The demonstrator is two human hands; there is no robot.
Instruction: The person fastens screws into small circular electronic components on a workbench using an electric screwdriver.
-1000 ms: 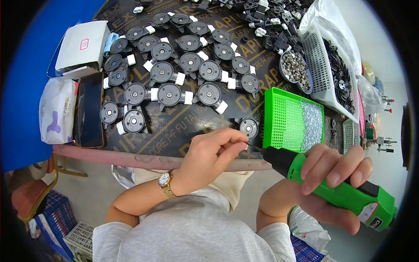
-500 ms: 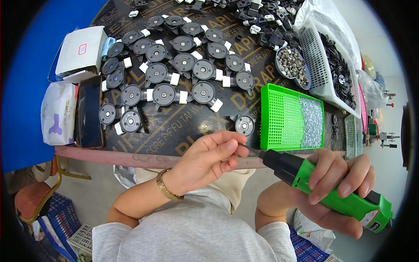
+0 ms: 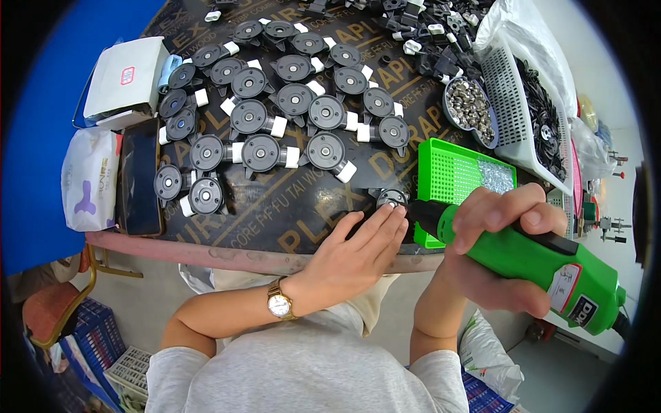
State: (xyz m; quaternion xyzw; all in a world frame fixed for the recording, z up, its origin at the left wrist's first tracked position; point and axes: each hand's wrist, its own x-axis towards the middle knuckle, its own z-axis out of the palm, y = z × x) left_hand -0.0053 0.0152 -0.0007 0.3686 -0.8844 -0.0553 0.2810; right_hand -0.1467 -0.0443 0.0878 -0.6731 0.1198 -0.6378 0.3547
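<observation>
My left hand point(image 3: 354, 251) lies flat at the table's near edge, fingers stretched out and together. Its fingertips rest on a round black plastic caster-like part point(image 3: 391, 195) and partly cover it. In my right hand point(image 3: 499, 237) is a green electric screwdriver point(image 3: 561, 272), the fingers wrapped round its body. The tool's black nose points left at that part; the bit's tip cannot be made out. Behind the tool stands a green perforated tray point(image 3: 441, 168) with small silvery screws at its right side. Several similar round black parts point(image 3: 326, 150) with white ends are spread over the table.
A bowl of metal pieces point(image 3: 490, 138) and a white basket of black parts point(image 3: 506, 103) stand at the right. Loose black fittings point(image 3: 420, 41) are heaped at the back. A white box point(image 3: 127, 79), a tissue pack point(image 3: 89, 179) and a dark phone-like slab point(image 3: 142, 189) are at the left.
My left hand has gone from a pinch near the screwdriver's bit to lying flat on the round part. The screwdriver has moved up and slightly left, its nose now beside that part.
</observation>
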